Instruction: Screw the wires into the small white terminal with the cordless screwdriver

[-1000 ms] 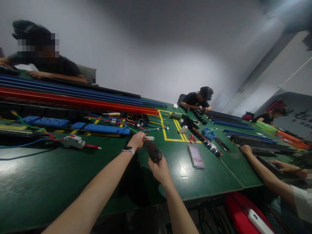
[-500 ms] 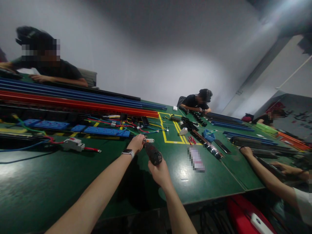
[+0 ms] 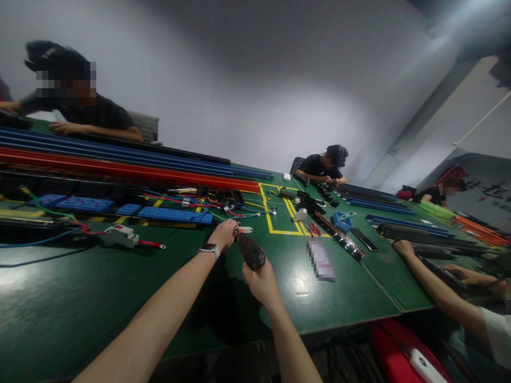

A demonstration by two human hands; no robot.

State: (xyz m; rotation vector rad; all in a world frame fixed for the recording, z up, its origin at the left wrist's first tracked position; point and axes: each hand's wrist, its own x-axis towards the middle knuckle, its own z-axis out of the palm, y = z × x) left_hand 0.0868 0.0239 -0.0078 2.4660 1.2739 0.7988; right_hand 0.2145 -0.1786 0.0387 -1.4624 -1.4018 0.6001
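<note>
My right hand [image 3: 261,282] is wrapped round the handle of a dark power screwdriver [image 3: 251,252], whose front end points away from me. My left hand [image 3: 224,235], with a watch on its wrist, closes on a small white circuit breaker [image 3: 245,230] at the screwdriver's front end. Only the breaker's right part shows; my fingers and the tool hide the rest, including the contact point. A similar white breaker [image 3: 120,235] with a red lead lies on the green table to the left. Blue socket strips [image 3: 175,215] lie beyond my left hand.
Loose coloured wires [image 3: 215,202] and long red [image 3: 167,174] and blue rails lie behind my hands. To the right are a phone-like pale object [image 3: 320,259], red-handled pliers [image 3: 314,230] and a blue bin [image 3: 342,221]. A co-worker's arm [image 3: 435,282] rests at the right; others sit across.
My hands, the screwdriver and the breaker hold the same position. The person at the far left has shifted slightly.
</note>
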